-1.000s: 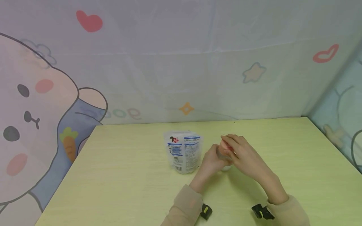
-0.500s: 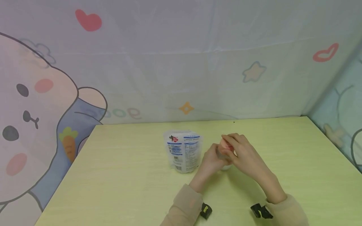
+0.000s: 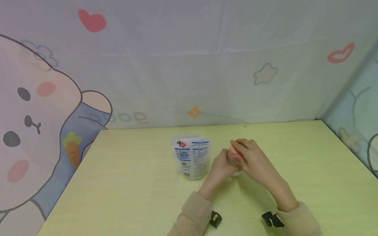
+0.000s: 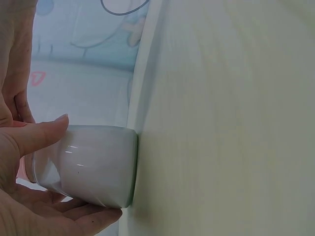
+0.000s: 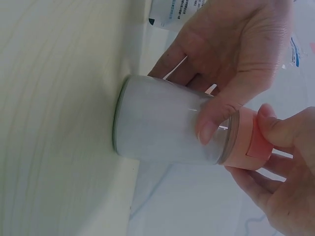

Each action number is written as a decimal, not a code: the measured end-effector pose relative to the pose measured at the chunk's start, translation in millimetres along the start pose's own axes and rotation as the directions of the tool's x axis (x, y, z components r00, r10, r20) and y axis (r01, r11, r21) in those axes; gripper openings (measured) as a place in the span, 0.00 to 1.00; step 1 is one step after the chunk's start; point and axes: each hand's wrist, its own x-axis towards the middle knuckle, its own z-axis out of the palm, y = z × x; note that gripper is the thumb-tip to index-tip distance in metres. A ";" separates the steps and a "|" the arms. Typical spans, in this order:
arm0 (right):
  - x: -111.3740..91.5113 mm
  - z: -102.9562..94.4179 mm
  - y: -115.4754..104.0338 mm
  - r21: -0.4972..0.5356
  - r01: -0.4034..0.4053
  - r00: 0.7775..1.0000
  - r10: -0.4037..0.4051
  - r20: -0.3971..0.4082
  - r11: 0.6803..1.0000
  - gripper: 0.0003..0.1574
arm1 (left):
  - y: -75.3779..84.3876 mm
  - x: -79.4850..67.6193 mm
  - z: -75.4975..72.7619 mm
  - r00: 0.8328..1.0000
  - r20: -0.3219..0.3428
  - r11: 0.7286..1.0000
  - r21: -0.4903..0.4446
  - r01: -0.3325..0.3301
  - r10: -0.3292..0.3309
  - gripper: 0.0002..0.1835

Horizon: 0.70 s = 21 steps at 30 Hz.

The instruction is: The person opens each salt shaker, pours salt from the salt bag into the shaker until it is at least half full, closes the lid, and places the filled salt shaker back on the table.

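Observation:
A clear jar [image 5: 162, 120] holding something white stands upright on the table, topped by a pink-orange lid [image 5: 248, 142]. My left hand [image 3: 222, 167] grips the jar around its upper part, thumb on one side and fingers on the other, as the left wrist view shows. My right hand [image 3: 251, 159] pinches the lid between thumb and fingers. The lid sits on the jar's mouth. In the head view both hands hide most of the jar [image 4: 98, 164]. Left of the hands stands a white plastic pouch [image 3: 192, 159] with blue print.
The light wooden table [image 3: 124, 183] runs back to a printed cloth backdrop [image 3: 165, 65]. A strap with black pieces [image 3: 215, 219] sits at the left cuff, and a similar black strap [image 3: 272, 219] at the right one.
Both hands stay at the jar and lid, with only a very slight shift of the right-hand fingers on the lid. The pouch has not moved.

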 end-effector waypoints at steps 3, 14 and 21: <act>0.0 0.0 0.8 -0.004 0.009 1.000 -0.008 0.008 1.000 0.26 | 0.0 -0.1 -0.1 1.000 0.001 1.000 0.007 -0.008 0.008 0.28; -1.3 -2.0 2.2 0.023 0.017 0.999 -0.018 0.045 1.000 0.27 | 1.0 0.8 1.9 1.000 -0.005 0.999 0.046 0.010 -0.010 0.30; -1.7 -1.7 4.9 0.044 0.036 0.998 -0.038 0.049 0.998 0.28 | 3.5 -1.2 1.9 1.000 -0.001 0.998 0.054 0.016 -0.016 0.28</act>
